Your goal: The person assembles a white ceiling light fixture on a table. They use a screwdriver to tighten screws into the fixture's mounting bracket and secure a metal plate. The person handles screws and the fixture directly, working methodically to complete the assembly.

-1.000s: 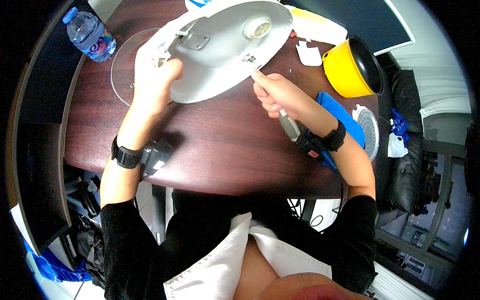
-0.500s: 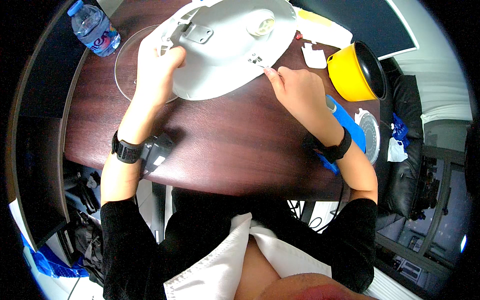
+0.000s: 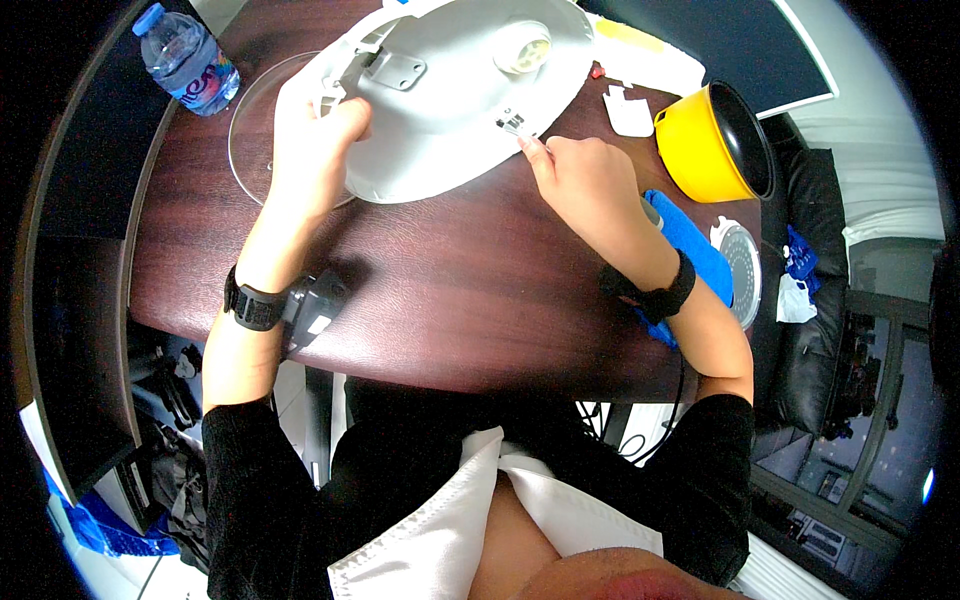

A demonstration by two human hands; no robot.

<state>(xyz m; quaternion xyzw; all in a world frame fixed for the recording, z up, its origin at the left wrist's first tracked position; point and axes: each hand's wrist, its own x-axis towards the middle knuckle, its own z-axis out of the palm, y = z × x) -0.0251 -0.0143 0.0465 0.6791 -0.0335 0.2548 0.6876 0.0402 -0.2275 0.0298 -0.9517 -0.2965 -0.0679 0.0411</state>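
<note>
A large white oval appliance cover (image 3: 450,90) lies tilted at the far side of the dark wooden table (image 3: 450,300). It has a round socket and a small square plate on its upper face. My left hand (image 3: 310,140) grips its left rim, thumb on top. My right hand (image 3: 590,185) has its fingers closed, pinching a small metal clip (image 3: 512,124) at the cover's near right edge. A clear glass disc (image 3: 250,140) lies partly under the cover on the left. Both wrists wear black bands.
A water bottle (image 3: 185,60) stands at the far left. A yellow pot (image 3: 700,150) sits at the right, with a blue cloth (image 3: 695,245) and a round white perforated disc (image 3: 740,270) nearer me. A small white part (image 3: 628,108) lies beyond my right hand. A black device (image 3: 318,305) rests by my left wrist.
Both hands have moved farther from me with the cover. My right hand went from the table beside the cover up to the metal clip on its edge.
</note>
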